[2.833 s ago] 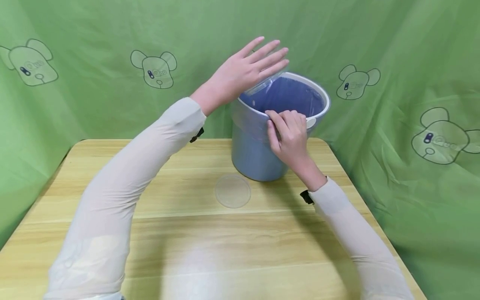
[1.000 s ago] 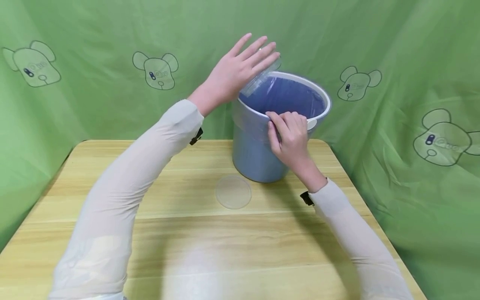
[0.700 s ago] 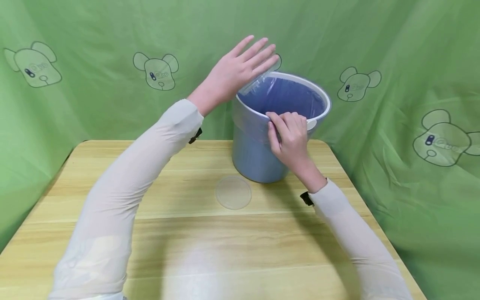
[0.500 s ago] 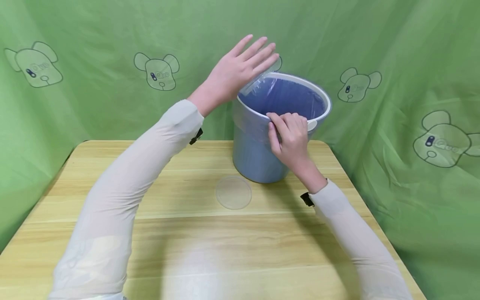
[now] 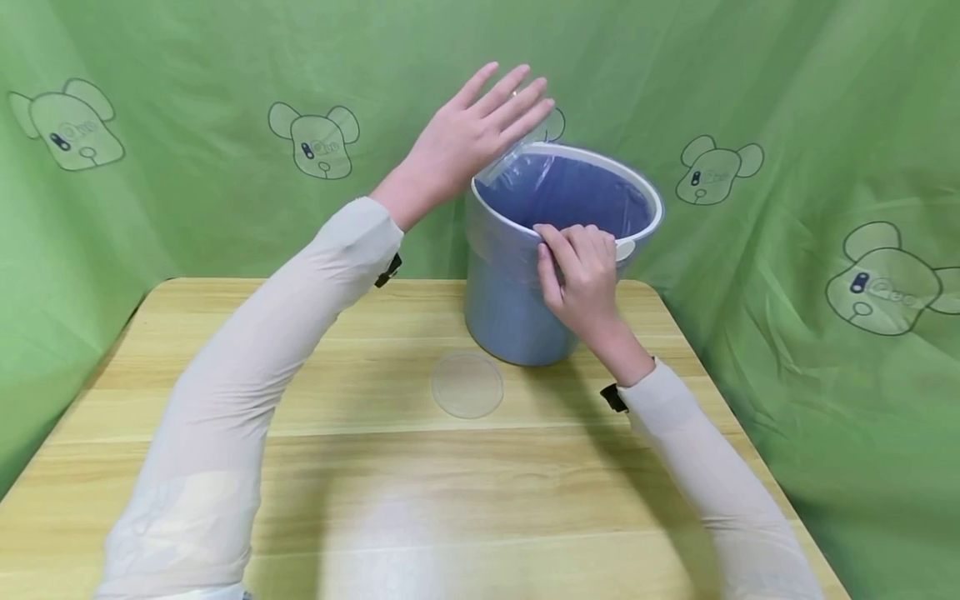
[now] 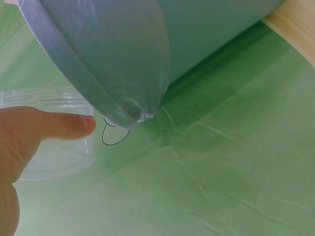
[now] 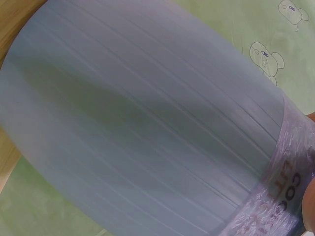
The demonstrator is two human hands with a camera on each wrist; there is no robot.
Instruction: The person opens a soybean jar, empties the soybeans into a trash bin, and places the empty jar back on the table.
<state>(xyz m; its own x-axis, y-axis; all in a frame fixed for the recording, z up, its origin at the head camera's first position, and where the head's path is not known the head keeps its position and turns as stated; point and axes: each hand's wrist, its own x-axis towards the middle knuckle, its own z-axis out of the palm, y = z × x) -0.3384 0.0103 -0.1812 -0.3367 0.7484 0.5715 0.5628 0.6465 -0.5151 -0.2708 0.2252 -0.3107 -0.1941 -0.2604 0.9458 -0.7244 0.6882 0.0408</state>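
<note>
A grey-blue trash bin [image 5: 517,321] with a white rim stands at the table's back right, lined with a clear plastic bag [image 7: 263,211] folded over its edge. My left hand [image 5: 463,143] holds a clear plastic jar [image 6: 56,160] at the bin's left rim, mostly hidden behind the hand in the head view. In the left wrist view the thumb [image 6: 61,125] lies along the jar's wall. My right hand [image 5: 583,275] grips the bin's near rim, fingers bent over it. Contents of the jar cannot be made out.
A round clear lid [image 5: 467,385] lies flat on the wooden table [image 5: 420,500] in front of the bin. Green curtains [image 5: 405,50] with printed bear heads hang behind and at both sides, close to the bin.
My left hand has shifted a little left and up with the jar, uncovering more of the bin's mouth. The right hand keeps its grip, and bin and lid stay in place.
</note>
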